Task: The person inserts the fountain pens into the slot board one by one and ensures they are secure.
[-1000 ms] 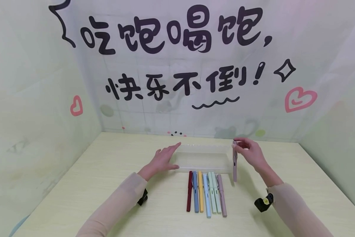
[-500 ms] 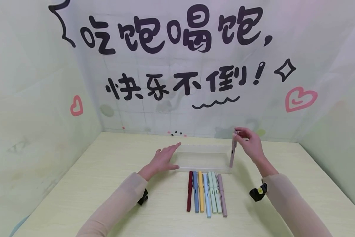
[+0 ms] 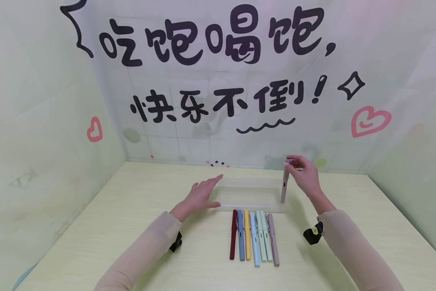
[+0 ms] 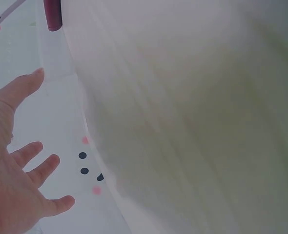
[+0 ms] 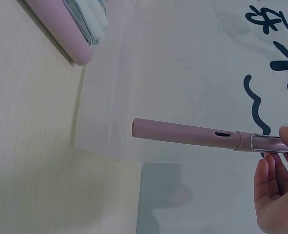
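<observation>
A mauve pen (image 3: 284, 189) with a metal clip hangs nearly upright over the right end of a clear plastic box (image 3: 250, 208). My right hand (image 3: 303, 174) pinches it near the top, by the cap. In the right wrist view the free end of the pen (image 5: 183, 134) points toward the box and touches nothing. At the box's left end, my left hand (image 3: 200, 195) lies with fingers and thumb spread beside its wall. The left wrist view shows those fingers (image 4: 46, 168) straight and holding nothing.
In front of the box several capped pens lie side by side: a dark red pen (image 3: 233, 236), a blue pen (image 3: 241, 238), a yellow pen (image 3: 247, 238), a light blue pen (image 3: 255, 242), pale green ones and a mauve one (image 3: 274, 242). A printed backdrop (image 3: 218, 141) stands behind the table.
My right hand has lifted the mauve pen and brought it slightly left, from beside the box to over its right end. The left hand and the row of pens have stayed put.
</observation>
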`<state>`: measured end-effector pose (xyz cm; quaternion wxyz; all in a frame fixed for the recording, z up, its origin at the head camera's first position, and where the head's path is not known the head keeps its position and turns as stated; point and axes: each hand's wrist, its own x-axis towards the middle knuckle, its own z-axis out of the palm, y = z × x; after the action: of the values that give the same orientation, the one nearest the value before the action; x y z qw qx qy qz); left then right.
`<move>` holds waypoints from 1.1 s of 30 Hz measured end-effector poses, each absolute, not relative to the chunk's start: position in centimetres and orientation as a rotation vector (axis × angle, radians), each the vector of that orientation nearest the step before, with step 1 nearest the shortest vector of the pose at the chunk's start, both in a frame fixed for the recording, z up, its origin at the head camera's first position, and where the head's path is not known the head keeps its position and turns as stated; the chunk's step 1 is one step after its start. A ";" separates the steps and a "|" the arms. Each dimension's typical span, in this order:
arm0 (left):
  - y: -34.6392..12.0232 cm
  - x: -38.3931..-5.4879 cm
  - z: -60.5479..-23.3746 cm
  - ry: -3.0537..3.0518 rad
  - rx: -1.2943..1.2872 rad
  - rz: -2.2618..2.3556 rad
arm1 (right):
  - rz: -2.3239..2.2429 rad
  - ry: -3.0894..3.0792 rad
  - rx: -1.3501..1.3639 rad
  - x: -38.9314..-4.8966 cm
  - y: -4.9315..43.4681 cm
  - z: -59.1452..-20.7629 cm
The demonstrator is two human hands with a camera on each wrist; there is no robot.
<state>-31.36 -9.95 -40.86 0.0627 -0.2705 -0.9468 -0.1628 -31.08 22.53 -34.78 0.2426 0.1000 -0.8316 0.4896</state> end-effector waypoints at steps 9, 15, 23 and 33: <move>-9.9 -31.2 -40.7 -2.865 -0.820 -0.497 | 1.372 -2.214 0.326 -31.9 22.5 -35.5; -9.9 -31.3 -40.8 -2.864 -0.811 -0.508 | 1.299 -2.280 0.258 -31.7 21.9 -35.1; -10.0 -31.4 -41.0 -2.859 -0.814 -0.500 | 1.275 -2.289 0.249 -31.6 21.7 -35.6; -9.9 -31.3 -40.9 -2.865 -0.807 -0.502 | 1.273 -2.303 0.258 -31.8 21.8 -36.5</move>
<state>-31.25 -9.90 -40.86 0.0615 -0.2668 -0.9473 -0.1661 -31.76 21.77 -36.46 0.2463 0.0947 -0.8442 0.4665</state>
